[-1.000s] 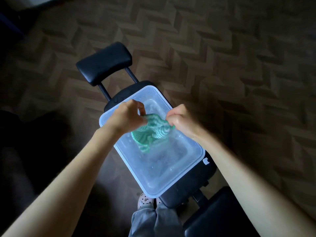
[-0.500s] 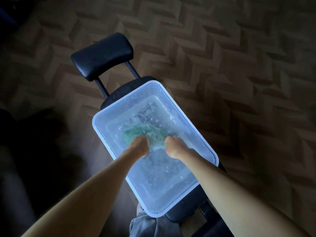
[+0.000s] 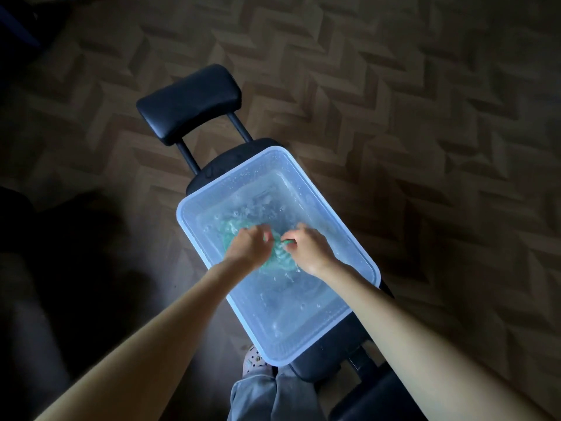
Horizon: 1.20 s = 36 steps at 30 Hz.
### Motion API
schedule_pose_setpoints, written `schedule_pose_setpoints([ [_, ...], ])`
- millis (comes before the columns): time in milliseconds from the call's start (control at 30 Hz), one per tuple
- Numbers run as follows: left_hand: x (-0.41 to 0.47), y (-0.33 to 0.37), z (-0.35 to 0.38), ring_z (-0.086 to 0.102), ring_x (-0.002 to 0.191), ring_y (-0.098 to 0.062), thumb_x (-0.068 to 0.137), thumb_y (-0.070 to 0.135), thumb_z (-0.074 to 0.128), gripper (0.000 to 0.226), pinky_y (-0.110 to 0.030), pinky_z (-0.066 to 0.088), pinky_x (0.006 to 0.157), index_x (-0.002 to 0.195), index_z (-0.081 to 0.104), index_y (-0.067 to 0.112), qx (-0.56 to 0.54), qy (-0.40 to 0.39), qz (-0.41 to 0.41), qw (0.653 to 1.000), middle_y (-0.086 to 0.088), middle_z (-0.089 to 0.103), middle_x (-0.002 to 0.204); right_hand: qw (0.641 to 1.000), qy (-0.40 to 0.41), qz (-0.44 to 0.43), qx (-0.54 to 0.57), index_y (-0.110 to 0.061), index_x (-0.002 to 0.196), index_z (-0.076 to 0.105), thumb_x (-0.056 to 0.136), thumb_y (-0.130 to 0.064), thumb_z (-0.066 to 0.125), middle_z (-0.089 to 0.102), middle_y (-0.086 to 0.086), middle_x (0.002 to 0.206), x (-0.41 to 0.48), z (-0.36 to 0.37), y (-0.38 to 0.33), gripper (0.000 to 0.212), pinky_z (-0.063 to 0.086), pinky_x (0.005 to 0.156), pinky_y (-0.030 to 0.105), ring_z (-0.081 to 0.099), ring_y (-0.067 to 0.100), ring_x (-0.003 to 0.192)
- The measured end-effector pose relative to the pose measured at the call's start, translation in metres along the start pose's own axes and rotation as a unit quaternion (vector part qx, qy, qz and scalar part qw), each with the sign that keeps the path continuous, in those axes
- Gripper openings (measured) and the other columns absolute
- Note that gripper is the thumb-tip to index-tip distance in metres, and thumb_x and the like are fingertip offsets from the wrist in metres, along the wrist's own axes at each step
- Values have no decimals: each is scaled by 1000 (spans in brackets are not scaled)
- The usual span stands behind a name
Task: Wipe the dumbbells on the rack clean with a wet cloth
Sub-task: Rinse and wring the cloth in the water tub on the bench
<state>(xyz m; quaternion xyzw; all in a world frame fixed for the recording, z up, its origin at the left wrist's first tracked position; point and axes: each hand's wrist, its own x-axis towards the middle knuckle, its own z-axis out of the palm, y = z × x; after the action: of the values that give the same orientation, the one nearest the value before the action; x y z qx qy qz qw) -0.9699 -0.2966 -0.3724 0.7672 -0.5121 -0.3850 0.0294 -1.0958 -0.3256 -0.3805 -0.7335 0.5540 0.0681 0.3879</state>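
Cloth (image 3: 280,260) bunched | left hand (image 3: 249,249), right hand (image 3: 309,250) pinching | clear of tub rim (image 3: 227,175)

- No text, label, brand mark, number or sign can be read anywhere in the dim head view.
- The clear plastic tub (image 3: 181,215) shows no legible printing on its rim or walls.
- The green cloth (image 3: 282,260) in the water shows only a striped pattern, no lettering.
- The black padded bench (image 3: 188,104) shows no legible mark on its pad or posts.
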Motion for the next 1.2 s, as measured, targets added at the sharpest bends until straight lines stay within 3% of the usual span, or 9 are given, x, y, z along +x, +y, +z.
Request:
schedule_pose_setpoints([
  [133, -22, 24, -41, 51, 70, -20, 75, 13, 58, 9, -17, 36, 57, 67, 61, 16, -198, 11, 56, 979, 3, 62, 65, 956, -17, 41, 290, 7, 102, 67, 83, 7, 57, 42, -8, 128, -18, -20, -20, 22, 38, 79, 5, 47, 9, 113],
  [300, -44, 25, -67, 48, 71, -7, 48, 8, 44, 35, -11, 39, 54, 81, 54, 13, -386, -24, 67, 920, -1, 51, 85, 851, -91, 32, 517, -12, 80, 68, 85, 5, 51, 69, -2, 75, -41, -49, -39, 24, 47, 87, 34, 63, 17, 82],
  [467, -61, 19, -54, 49, 79, -10, 72, -7, 65, 57, -18, 42, 62, 112, 32, 18, -292, -117, 41, 948, -2, 50, 93, 776, -61, 33, 626, -4, 88, 61, 89, 7, 48, 65, 9, 75, -53, -67, -54, 17, 57, 62, 29, 65, 18, 63],
  [633, -57, 8, -44, 50, 78, -20, 79, 5, 65, 19, -25, 36, 60, 93, 55, 12, -174, -1, 32, 984, -2, 55, 79, 708, -23, 60, 703, -5, 81, 57, 90, 5, 43, 61, 9, 77, -60, -82, -52, 19, 56, 58, 26, 61, 19, 68],
  [800, -63, 13, -56, 50, 83, -21, 79, -1, 56, 22, -19, 34, 62, 100, 59, 5, -151, 92, 37, 983, -4, 56, 87, 817, 5, 229, 529, 3, 97, 50, 88, 7, 41, 52, 16, 107, -52, -66, -34, 13, 56, 74, 34, 60, 23, 68],
  [900, -66, 22, -61, 51, 82, -22, 77, -4, 56, 24, -14, 30, 57, 99, 62, 2, -135, 113, 91, 980, -5, 54, 91, 935, -57, 220, 272, -1, 140, 23, 83, 0, 54, 50, 13, 119, -49, -54, -28, 66, 54, 78, 32, 58, 22, 87],
  [1000, -66, 34, -67, 49, 82, -19, 76, -3, 58, 25, -14, 35, 55, 99, 64, 5, -105, 98, 131, 981, -3, 51, 92, 979, -98, 77, 164, -17, 148, -13, 75, -6, 71, 44, 12, 135, -43, -38, -31, 112, 47, 93, 34, 50, 25, 115],
  [1100, -64, 44, -74, 51, 76, -16, 75, -5, 58, 21, -6, 38, 54, 88, 64, 10, -172, 77, 142, 972, -2, 56, 86, 970, -100, 1, 221, -46, 143, 15, 57, -30, 85, 14, -1, 157, -37, -26, -36, 112, 27, 114, 47, 14, 23, 145],
  [1200, -61, 38, -76, 53, 67, -14, 75, -14, 53, 29, -14, 43, 56, 73, 56, 15, -361, 27, 93, 927, -2, 55, 77, 949, -31, 6, 313, -53, 94, 60, 62, -24, 82, 55, 4, 130, -35, -28, -37, 48, 45, 98, 34, 49, 21, 123],
])
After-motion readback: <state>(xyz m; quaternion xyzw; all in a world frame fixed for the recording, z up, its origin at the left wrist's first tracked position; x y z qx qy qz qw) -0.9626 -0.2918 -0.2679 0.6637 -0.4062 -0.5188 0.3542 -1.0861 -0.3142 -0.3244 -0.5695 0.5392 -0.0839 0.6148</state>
